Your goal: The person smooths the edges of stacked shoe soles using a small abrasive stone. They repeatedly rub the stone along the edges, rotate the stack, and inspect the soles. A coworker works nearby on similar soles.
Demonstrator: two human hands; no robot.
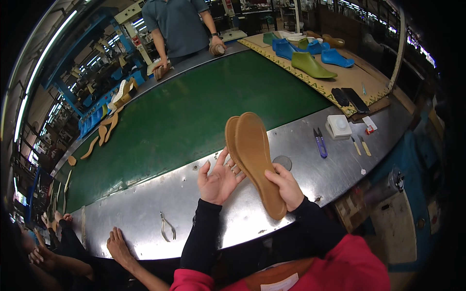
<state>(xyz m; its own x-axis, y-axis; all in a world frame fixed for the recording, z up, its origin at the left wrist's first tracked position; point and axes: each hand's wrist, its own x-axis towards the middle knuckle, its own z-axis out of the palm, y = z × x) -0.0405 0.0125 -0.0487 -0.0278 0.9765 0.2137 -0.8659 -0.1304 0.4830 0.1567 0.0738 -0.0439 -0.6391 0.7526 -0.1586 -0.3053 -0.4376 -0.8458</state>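
Note:
A pair of brown insoles (253, 145), laid one over the other, is held upright above the metal table edge. My right hand (285, 186) grips them near the narrow heel end, thumb on the front face. Beside their left edge, my left hand (221, 180) is open, palm up, with fingers spread and a ring on one finger. Its fingertips reach toward the back of the insoles; whether they touch is hidden. To the right on the metal lie purple-handled thread snips (320, 143), and to the left a pair of pliers (167, 227).
Green belt (184, 111) runs across the table. Blue and green shoe lasts (310, 65) stand on a board at far right. A white box (338, 127) and small knives (364, 145) lie at right. A co-worker's hand (118, 245) rests at left; another person (177, 29) stands opposite.

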